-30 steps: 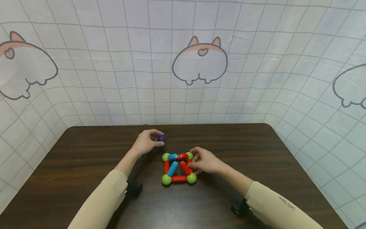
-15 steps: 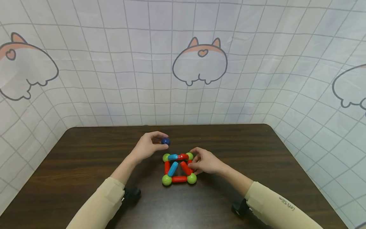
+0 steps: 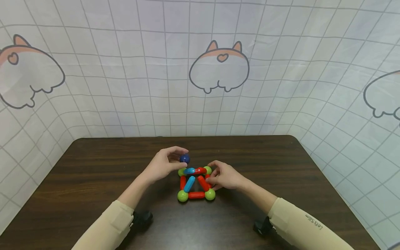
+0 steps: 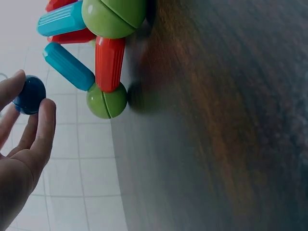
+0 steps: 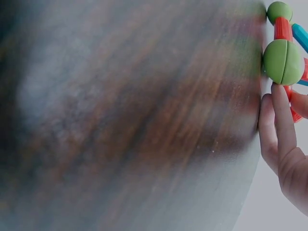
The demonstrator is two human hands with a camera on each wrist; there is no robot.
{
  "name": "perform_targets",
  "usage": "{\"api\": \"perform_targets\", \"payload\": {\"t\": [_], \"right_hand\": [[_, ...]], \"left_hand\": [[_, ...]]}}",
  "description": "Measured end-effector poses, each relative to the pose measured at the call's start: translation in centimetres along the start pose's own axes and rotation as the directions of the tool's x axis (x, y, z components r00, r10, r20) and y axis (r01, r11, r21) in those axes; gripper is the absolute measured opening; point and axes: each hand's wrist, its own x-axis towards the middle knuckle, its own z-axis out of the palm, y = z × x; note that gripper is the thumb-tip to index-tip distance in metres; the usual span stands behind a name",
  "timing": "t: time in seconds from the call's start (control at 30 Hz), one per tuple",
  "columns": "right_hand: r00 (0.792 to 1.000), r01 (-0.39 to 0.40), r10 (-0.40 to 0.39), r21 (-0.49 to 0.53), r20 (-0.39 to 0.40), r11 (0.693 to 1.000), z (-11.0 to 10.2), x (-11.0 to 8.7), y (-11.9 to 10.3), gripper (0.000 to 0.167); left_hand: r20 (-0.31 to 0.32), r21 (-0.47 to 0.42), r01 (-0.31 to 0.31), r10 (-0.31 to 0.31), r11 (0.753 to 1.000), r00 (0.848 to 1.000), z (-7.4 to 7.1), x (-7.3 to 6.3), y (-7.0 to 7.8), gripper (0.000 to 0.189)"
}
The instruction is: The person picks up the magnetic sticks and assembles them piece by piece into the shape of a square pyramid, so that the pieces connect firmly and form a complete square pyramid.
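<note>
My left hand [image 3: 164, 162] pinches a dark blue ball [image 3: 185, 158] between thumb and fingertips, above the back left of a magnetic stick frame [image 3: 196, 195]. The same blue ball [image 4: 32, 95] shows in the left wrist view, apart from the sticks. Green balls form the frame's corners, joined by red sticks. From the corners, light blue sticks [image 3: 189, 184] and red sticks [image 3: 203, 183] lean up and inward, their upper ends bare. My right hand [image 3: 225, 176] grips the frame's right side, its fingers partly hiding the red stick there. In the right wrist view a fingertip meets a green ball [image 5: 283, 62].
The frame stands on a dark wood-grain table [image 3: 268, 156]. Behind and beside the table hangs a pale gridded cloth [image 3: 150, 69] with cartoon animal prints. Black wrist devices [image 3: 262, 226] sit under both sleeves, close over the tabletop.
My left hand has carried the blue ball to the right and toward me, from behind the frame to just over its back left corner. The right hand and the frame stay in place.
</note>
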Motion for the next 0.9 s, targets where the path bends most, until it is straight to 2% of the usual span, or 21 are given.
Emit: {"api": "perform_targets", "payload": {"t": [0.17, 0.63, 0.9], "right_hand": [[1.0, -0.003, 0.003, 0.001, 0.001, 1.0, -0.08, 0.0, 0.1, 0.054], [1.0, -0.003, 0.003, 0.01, 0.01, 1.0, -0.04, -0.01, -0.06, 0.055], [1.0, -0.01, 0.01, 0.008, 0.005, 1.0, -0.02, -0.01, -0.06, 0.054]], "left_hand": [[0.01, -0.04, 0.003, -0.003, 0.999, 1.0, -0.03, -0.36, 0.13, 0.034], [-0.003, -0.062, 0.061, -0.062, 0.996, 0.998, -0.02, -0.6, 0.06, 0.035], [0.018, -0.204, 0.03, -0.027, 0.978, 0.999, 0.36, -0.52, -0.19, 0.031]]}}
